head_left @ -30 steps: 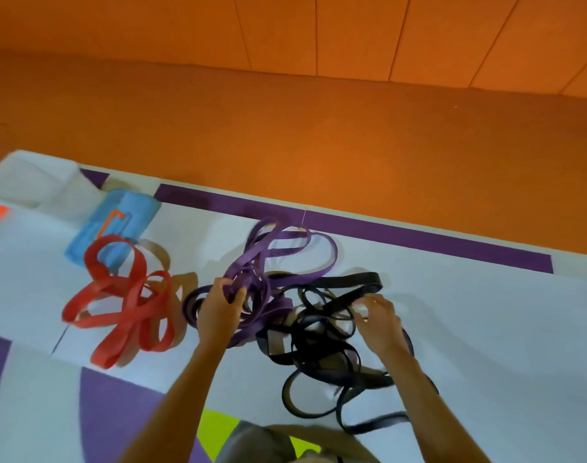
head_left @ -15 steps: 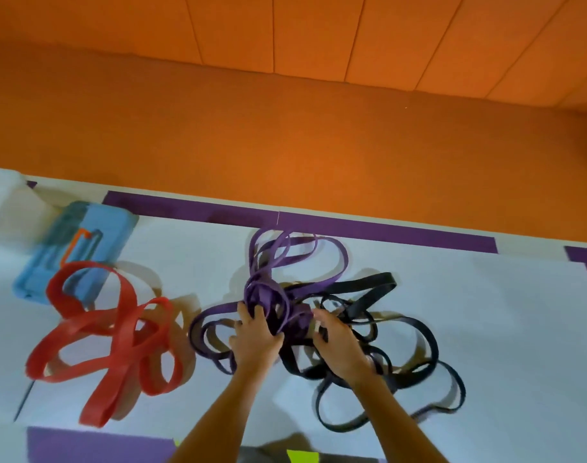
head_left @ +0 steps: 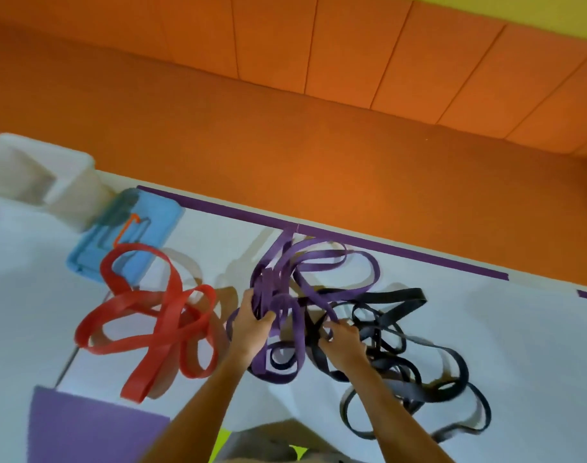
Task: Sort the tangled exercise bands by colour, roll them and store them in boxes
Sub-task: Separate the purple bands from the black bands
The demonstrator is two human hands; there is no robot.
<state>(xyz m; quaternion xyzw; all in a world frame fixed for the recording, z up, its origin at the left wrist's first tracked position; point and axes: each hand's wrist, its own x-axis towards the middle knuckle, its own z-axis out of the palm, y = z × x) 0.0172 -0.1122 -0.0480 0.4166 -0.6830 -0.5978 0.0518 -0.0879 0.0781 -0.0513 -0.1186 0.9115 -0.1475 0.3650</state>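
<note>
The orange mark on the blue box (head_left: 158, 218) is too blurred to read.

The left hand (head_left: 252, 320) is gripping the purple bands (head_left: 273, 285). Its fingers (head_left: 247, 297) are curling close together round the gathered middle of the bundle, with the thumb pressing in from the near side. Purple loops are fanning out beyond those fingers toward the far edge of the tabletop (head_left: 519, 329), and one loop is hanging down beside the left wrist.

The right hand (head_left: 343, 342) is lying just to the right of the left one. Its fingers (head_left: 328, 325) are bending into the knot where the black bands (head_left: 402, 294) are crossing a purple strand, and they seem to be hooking a black strand, though motion blur is hiding the exact hold. The rest of the black tangle is sprawling to the right of these fingers and back along the right forearm.

The red bands (head_left: 170, 312) are lying apart, left of the left fingers, touching neither hand. The blue box is sitting beyond them, with a white box (head_left: 75, 185) farther left.
</note>
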